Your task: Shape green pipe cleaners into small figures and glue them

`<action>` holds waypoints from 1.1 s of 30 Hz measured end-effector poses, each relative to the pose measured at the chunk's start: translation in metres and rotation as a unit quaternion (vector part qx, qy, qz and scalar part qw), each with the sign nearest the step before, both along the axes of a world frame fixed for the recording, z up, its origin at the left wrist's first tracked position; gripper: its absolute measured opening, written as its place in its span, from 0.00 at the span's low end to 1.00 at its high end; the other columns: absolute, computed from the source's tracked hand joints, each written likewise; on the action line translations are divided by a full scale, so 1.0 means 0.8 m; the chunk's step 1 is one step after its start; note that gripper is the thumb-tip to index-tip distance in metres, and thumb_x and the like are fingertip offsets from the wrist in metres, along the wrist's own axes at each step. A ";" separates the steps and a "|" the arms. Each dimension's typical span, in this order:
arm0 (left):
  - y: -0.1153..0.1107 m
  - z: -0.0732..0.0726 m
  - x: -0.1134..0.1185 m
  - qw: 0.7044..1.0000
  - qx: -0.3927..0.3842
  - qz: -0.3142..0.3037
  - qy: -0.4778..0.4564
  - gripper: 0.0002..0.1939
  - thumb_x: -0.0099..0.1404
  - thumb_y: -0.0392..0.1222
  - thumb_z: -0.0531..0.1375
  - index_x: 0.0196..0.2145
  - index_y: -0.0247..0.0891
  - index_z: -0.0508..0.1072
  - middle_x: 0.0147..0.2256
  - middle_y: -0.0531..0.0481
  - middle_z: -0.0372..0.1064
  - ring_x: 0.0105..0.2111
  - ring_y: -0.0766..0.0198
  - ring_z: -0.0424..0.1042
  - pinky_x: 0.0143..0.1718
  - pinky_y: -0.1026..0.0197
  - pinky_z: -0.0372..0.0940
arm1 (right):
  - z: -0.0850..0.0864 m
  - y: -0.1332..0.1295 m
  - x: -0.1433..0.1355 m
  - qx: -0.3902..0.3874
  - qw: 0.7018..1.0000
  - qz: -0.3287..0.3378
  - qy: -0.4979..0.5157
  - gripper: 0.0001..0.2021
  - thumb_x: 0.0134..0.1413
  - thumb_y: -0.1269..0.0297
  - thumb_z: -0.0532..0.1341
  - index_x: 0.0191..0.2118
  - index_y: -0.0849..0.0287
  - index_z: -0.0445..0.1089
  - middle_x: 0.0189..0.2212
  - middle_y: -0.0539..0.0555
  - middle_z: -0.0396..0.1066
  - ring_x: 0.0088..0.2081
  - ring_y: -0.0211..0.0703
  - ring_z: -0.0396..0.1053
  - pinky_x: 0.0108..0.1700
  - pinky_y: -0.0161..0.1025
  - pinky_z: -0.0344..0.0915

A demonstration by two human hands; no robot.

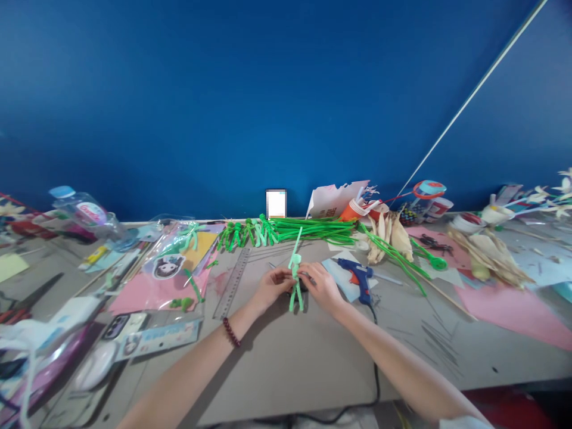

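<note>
A light green pipe-cleaner figure (296,260) stands upright between my hands at the middle of the table. It has a round head, two legs, and one long straight strand sticking up past the head. My left hand (270,289) pinches its middle from the left, with a dark red bead bracelet on that wrist. From the other side, my right hand (323,288) closes its fingers on the figure's body. A small dark object behind the legs is mostly hidden. Several green pipe-cleaner figures (245,232) lie in a row beyond, beside a bundle of green pipe cleaners (313,229).
A blue glue gun (364,277) lies right of my right hand, its cord running to the front edge. To the left are a clear ruler (233,280), pink paper (143,292), a phone (125,328) and scissors (31,301). Dried husks (391,238) lie back right, before a blue wall (223,107).
</note>
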State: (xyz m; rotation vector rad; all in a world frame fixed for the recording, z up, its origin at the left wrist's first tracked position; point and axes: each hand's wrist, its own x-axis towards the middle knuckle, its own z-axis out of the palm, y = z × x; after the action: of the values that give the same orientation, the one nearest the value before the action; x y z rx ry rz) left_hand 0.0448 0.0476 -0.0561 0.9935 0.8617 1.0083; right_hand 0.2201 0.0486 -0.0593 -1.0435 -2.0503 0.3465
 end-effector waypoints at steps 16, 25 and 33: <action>-0.005 -0.020 0.012 0.999 0.049 -0.022 -0.008 0.19 0.43 0.45 0.70 0.29 0.33 0.68 0.22 0.54 0.65 0.20 0.73 0.62 0.24 0.67 0.55 | 0.007 -0.011 -0.011 0.064 0.997 0.011 -0.034 0.06 0.59 0.70 0.52 0.34 0.58 0.65 0.32 0.56 0.66 0.36 0.42 0.66 0.40 0.38 0.66; -0.007 -0.014 0.012 0.997 0.056 0.028 0.037 0.18 0.46 0.47 0.69 0.29 0.33 0.70 0.21 0.53 0.66 0.21 0.70 0.63 0.24 0.66 0.57 | 0.005 -0.005 -0.011 -0.078 0.990 -0.010 0.117 0.01 0.52 0.68 0.58 0.30 0.58 0.65 0.32 0.54 0.65 0.33 0.40 0.66 0.33 0.36 0.68; -0.011 -0.006 0.011 0.993 0.061 0.043 0.091 0.17 0.49 0.48 0.66 0.32 0.34 0.70 0.28 0.48 0.70 0.24 0.65 0.69 0.26 0.62 0.65 | -0.016 0.006 -0.013 -0.312 0.909 -0.037 0.274 0.18 0.43 0.58 0.63 0.40 0.62 0.66 0.31 0.55 0.71 0.28 0.41 0.70 0.27 0.36 0.68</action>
State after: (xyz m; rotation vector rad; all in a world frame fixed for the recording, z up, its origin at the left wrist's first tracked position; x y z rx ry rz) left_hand 0.0534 0.0387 -0.0611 1.1734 1.0106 1.0642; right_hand 0.2094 0.0530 -0.0725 -1.2073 -1.4024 1.1691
